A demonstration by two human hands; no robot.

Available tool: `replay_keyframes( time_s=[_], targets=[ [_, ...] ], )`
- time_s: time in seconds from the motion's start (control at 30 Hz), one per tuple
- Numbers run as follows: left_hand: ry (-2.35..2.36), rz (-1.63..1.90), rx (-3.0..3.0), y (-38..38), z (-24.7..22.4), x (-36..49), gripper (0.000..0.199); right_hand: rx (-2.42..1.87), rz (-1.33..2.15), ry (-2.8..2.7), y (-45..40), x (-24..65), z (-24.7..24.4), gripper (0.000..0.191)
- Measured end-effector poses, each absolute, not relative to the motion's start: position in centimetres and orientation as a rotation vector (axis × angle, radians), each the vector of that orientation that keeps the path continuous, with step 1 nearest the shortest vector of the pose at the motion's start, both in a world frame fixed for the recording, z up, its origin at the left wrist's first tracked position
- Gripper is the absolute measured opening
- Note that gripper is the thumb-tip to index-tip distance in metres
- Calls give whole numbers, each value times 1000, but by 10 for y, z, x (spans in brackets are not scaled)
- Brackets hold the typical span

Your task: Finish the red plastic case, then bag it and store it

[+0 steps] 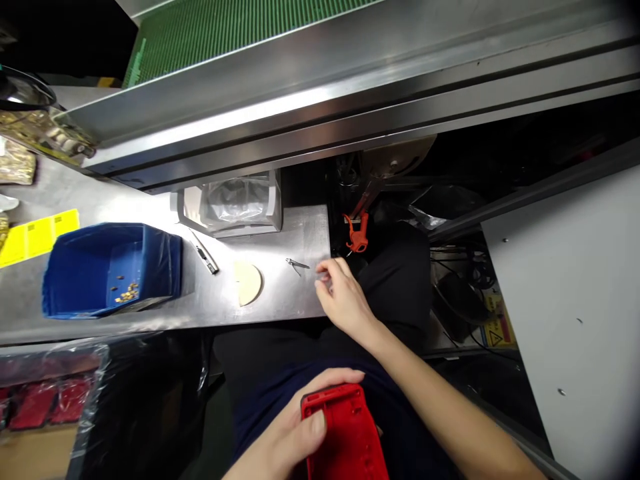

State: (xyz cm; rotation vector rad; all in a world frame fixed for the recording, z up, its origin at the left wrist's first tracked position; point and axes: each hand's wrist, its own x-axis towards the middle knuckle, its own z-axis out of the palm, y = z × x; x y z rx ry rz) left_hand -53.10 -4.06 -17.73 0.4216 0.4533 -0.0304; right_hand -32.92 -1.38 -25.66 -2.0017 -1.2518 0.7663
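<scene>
so, left to right: some bagged red parts (31, 404) can be seen in the box at lower left, probably finished ones; next a blue plastic bin (70, 267) with a few small brass-coloured pieces (127, 293) left in it; then a utility knife (203, 253), a cut pale disc (249, 283) and what look like nail clippers (298, 265) are laid out on the metal bench (280, 303); the red plastic housing (345, 433) is held low over the lap, off the bench, gripped firmly by the left hand (296, 413), thumb hooked over the rim, its hollow side turned up; nothing seems to be held in the right hand (345, 297), fingers loosely curled and partly open, just beside the clippers; this one's probably mid-job, being unbagged and in hand; whether anything's been fitted or trimmed can't be told
</scene>
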Motion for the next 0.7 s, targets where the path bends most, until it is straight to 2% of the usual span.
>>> replay_keyframes(
  time_s=[0.1, 0.2, 0.37, 0.53, 0.6, 0.7],
  targets=[
    [400, -10, 405, -43, -179, -540, 83, -2082, 743, -1423, 29, -336, -271, 27],
    [353, 24, 321, -46, -182, -548, 98, -2158, 724, -1524, 46, -340, -277, 20],
    [418, 95, 248, -51, -191, -557, 103, -2163, 769, -1601, 30, -338, -271, 18],
    [539, 90, 246, -52, -198, -559, 117, -2119, 926, -1643, 6, -325, -255, 9],
    [583, 73, 262, -52, -198, -559, 115, -2073, 1004, -1545, -9, -317, -237, 11],
    [619, 80, 318, -52, -195, -556, 103, -1887, 1183, -1244, -41, -308, -194, 19]
  ],
)
